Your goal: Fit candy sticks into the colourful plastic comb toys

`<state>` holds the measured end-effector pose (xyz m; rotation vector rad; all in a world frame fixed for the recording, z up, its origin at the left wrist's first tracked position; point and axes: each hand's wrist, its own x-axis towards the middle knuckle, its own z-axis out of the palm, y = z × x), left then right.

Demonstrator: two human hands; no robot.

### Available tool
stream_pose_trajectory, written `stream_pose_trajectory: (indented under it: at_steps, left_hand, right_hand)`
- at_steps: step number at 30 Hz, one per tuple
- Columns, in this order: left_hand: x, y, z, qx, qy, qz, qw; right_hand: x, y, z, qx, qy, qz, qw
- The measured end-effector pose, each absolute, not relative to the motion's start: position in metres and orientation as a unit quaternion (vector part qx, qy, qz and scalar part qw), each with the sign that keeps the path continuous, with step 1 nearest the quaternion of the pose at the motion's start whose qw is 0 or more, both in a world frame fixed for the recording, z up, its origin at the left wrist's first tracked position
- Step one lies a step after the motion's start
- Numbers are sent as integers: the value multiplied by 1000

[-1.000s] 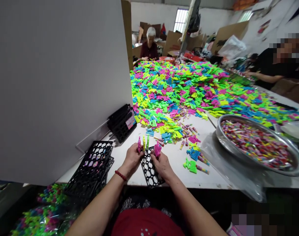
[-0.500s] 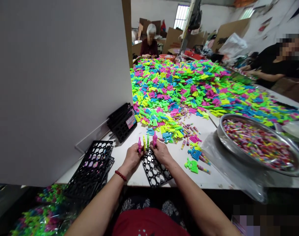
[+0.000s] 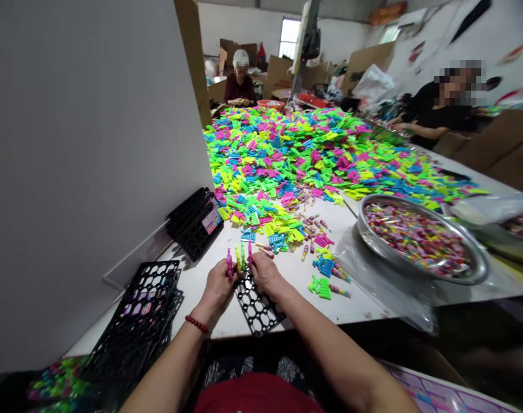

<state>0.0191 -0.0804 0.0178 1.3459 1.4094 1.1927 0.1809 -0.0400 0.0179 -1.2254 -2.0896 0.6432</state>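
Observation:
My left hand (image 3: 218,284) is closed by the far left corner of a black plastic holed tray (image 3: 258,307), its fingers around the base of an upright pink plastic toy (image 3: 229,265). My right hand (image 3: 267,275) grips the tray's far right side, with a second upright pink toy at its fingertips. Between the hands, a yellow toy (image 3: 238,258) and a green toy (image 3: 243,256) stand upright at the tray's far end. Their lower ends are hidden. On the table to the right, a blue slatted toy (image 3: 324,265) and a green slatted toy (image 3: 320,287) have candy-filled tubes attached.
A big heap of coloured plastic toys (image 3: 282,149) covers the table beyond. At right stands a metal bowl (image 3: 420,272) of small candy tubes on a plastic bag (image 3: 386,287). Black trays (image 3: 136,321) are stacked left, beside a pale panel (image 3: 97,172). Two people sit across the table.
The view has swung to the right, so the scene sits further left. The pink toy by my right hand is slightly closer to the green and yellow toys.

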Motion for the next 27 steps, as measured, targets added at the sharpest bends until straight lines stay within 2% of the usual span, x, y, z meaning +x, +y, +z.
stream_pose_trajectory:
  at_steps: [6, 10, 14, 18, 23, 25, 27]
  left_hand:
    - [28, -81, 29, 466, 519, 516, 497]
    - [27, -82, 29, 423, 521, 509, 539]
    - [24, -81, 23, 388, 515, 511, 568]
    - [22, -79, 18, 397, 519, 510, 560]
    - [22, -81, 21, 424, 541, 501, 525]
    - [22, -82, 22, 435, 547, 500, 512]
    - [22, -81, 20, 457, 551, 495, 492]
  right_hand:
    - [183, -51, 22, -472, -785, 213, 339]
    - [239, -69, 35, -502, -767, 182, 357]
    - [330, -91, 45, -650, -705, 74, 273]
    - [387, -102, 45, -698, -675, 48, 235]
    - [397, -98, 42, -690, -707, 34, 151]
    - [392, -96, 42, -688, -709, 22, 155]
    - [379, -93, 43, -690, -692, 39, 206]
